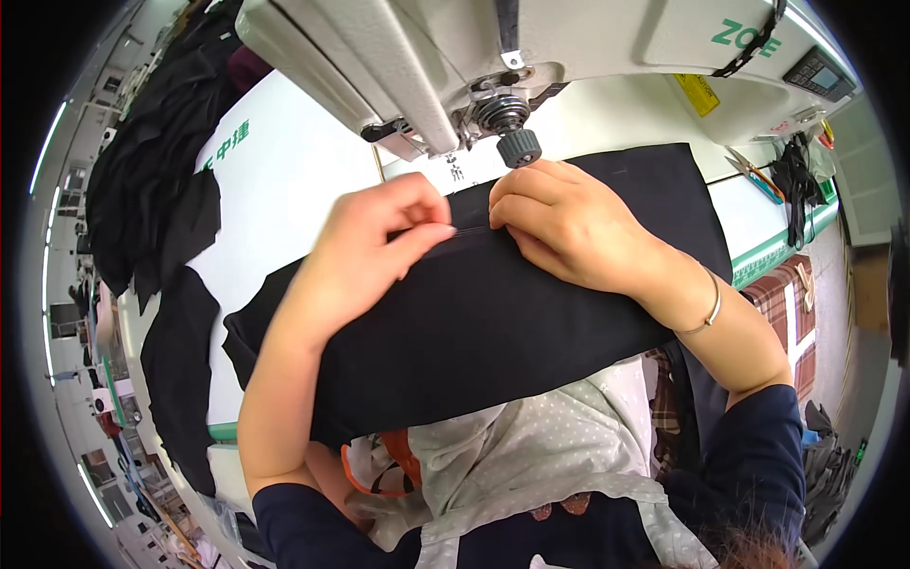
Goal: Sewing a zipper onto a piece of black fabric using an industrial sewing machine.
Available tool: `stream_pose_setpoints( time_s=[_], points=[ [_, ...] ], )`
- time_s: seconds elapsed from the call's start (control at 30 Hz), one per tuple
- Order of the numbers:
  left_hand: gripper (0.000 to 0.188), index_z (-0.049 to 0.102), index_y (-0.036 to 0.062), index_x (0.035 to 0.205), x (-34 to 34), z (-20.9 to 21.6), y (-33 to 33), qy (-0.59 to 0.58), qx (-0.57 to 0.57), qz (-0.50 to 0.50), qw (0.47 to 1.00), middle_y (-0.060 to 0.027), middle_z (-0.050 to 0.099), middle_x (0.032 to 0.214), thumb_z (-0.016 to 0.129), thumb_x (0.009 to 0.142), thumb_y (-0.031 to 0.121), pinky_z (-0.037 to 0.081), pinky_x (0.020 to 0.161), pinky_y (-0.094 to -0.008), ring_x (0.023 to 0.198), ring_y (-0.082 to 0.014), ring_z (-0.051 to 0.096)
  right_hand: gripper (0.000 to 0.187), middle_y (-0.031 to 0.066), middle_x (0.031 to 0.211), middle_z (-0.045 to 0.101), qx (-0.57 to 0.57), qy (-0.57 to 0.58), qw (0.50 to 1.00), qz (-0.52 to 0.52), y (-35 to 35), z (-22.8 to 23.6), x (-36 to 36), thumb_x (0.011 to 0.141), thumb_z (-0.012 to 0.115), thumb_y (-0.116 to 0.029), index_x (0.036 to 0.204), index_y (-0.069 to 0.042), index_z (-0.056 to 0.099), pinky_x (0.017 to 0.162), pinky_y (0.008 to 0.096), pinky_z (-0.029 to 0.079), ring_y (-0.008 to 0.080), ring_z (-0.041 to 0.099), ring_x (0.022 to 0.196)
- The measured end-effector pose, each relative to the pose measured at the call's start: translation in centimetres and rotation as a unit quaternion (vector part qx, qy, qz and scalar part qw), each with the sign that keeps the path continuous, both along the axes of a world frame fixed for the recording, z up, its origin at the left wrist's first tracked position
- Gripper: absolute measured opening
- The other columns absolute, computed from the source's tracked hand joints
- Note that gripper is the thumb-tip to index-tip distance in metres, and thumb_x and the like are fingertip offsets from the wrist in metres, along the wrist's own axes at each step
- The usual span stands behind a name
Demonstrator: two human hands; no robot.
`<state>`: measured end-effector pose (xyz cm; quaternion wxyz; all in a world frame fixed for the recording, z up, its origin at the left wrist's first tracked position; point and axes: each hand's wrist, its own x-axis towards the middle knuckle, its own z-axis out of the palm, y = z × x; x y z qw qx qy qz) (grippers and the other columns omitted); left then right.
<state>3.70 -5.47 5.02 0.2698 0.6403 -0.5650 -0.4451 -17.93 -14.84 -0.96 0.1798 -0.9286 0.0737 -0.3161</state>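
Note:
A large black fabric panel [493, 332] lies across the sewing machine bed and hangs over the near edge toward my lap. My left hand [379, 237], a little blurred, is above the panel's far part with thumb and forefinger pinched together; what is between them is too small to make out. My right hand [569, 223] grips the panel just below the machine's tension dial [518, 147], its fingers curled down on the cloth. Between the two hands, faint pale lines run along the fabric. The needle area is hidden behind the machine head [351, 66].
Piles of black cloth [152, 161] lie on the left of the white table [256, 190]. At the right stand scissors [755, 177] with coloured handles and a bundle of black strips [798, 185]. Plaid fabric [782, 308] is past the table's right edge. The machine arm spans the far side.

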Motion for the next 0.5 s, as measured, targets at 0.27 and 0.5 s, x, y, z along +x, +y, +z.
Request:
stream_pose_setpoints(
  time_s=[0.27, 0.5],
  points=[
    [0.016, 0.069, -0.0013, 0.103, 1.6, -1.6, -0.4, -0.126, -0.106, 0.003, 0.986, -0.0057, 0.068, 0.086, 0.057, 0.097, 0.009, 0.049, 0.071, -0.0242, 0.075, -0.0098, 0.061, 0.016, 0.0082, 0.095, 0.059, 0.007, 0.009, 1.000, 0.010, -0.1, 0.5, 0.3, 0.075, 0.066, -0.002, 0.091, -0.004, 0.061, 0.080, 0.0373, 0.050, 0.0277, 0.059, 0.089],
    [0.022, 0.067, -0.0036, 0.110, 5.0, 0.2, 0.0, 0.005, -0.045, 0.055, 0.997, -0.0086, 0.070, 0.093, 0.054, 0.096, 0.006, 0.053, 0.081, -0.0254, 0.087, -0.0141, 0.068, 0.019, 0.0083, 0.096, 0.058, 0.002, 0.022, 1.000, 0.011, -0.2, 0.6, 0.2, 0.073, 0.066, 0.001, 0.091, -0.004, 0.060, 0.081, 0.0380, 0.049, 0.0288, 0.058, 0.090]
  ],
)
